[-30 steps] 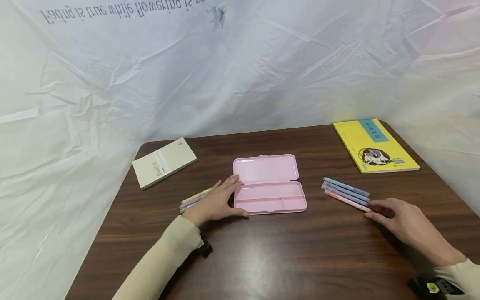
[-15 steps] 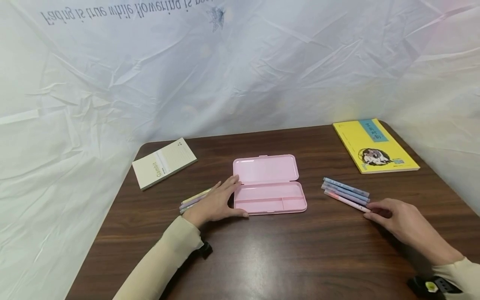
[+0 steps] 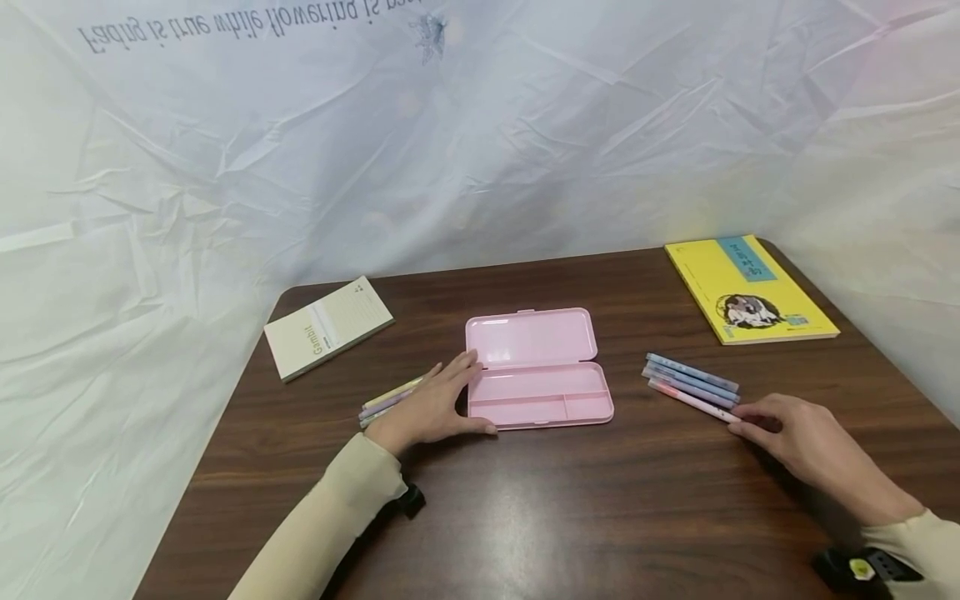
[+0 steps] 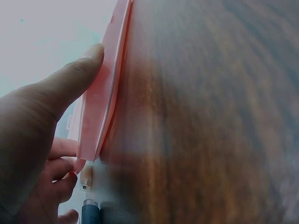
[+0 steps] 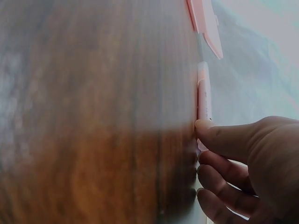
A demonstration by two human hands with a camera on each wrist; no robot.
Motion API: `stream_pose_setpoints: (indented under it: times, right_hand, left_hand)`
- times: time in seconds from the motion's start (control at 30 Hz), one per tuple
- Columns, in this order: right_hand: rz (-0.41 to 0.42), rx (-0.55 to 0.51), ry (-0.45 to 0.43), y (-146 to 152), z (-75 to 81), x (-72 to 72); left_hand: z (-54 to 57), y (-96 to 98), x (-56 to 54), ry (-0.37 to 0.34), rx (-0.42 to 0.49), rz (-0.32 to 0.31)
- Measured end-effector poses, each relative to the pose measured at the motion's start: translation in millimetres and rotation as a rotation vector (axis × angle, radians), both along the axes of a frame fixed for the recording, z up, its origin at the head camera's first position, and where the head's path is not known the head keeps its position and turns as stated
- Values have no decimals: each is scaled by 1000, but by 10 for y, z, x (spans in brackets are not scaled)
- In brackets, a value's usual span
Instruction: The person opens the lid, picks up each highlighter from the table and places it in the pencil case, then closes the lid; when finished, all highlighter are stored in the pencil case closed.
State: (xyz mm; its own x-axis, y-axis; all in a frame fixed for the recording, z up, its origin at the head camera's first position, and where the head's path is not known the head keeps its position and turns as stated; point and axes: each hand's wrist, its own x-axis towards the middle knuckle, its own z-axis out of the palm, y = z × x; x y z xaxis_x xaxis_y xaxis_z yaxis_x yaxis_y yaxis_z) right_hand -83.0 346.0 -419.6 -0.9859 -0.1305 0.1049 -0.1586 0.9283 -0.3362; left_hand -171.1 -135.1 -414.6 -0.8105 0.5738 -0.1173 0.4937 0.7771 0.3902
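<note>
A pink pencil case (image 3: pixel 542 410) lies open in the head view, with its lid folded back and dividers in its base. At its left end, my left hand (image 3: pixel 433 405) holds it, thumb along the front edge and fingers at the left side. The left wrist view shows the thumb pressed to the case's wall (image 4: pixel 100 107). My right hand (image 3: pixel 806 437) pinches the near end of a white pen with a pink-red tip (image 3: pixel 693 402), close to the table. Several blue and lilac pens (image 3: pixel 692 379) lie beside that pen.
More pens (image 3: pixel 382 402), yellow, lilac and grey-green, lie left of the case, partly hidden by the left hand. A cream notepad (image 3: pixel 328 327) sits at the back left, a yellow book (image 3: pixel 750 287) at the back right. White sheeting (image 3: pixel 480 167) hangs behind the dark wooden table (image 3: pixel 487 517).
My right hand has shifted very slightly leftward at the white pen's end. The left hand and the case stay where they were.
</note>
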Motion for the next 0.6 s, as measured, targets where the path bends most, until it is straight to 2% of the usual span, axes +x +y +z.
stream_pose_setpoints:
  times: [0.27, 0.6]
  right_hand:
    - [-22, -2, -15, 23, 9, -6]
    - [-45, -41, 53, 14, 121, -6]
  left_hand:
    - [-24, -4, -5, 6, 4, -2]
    - [7, 0, 5, -6, 0, 6]
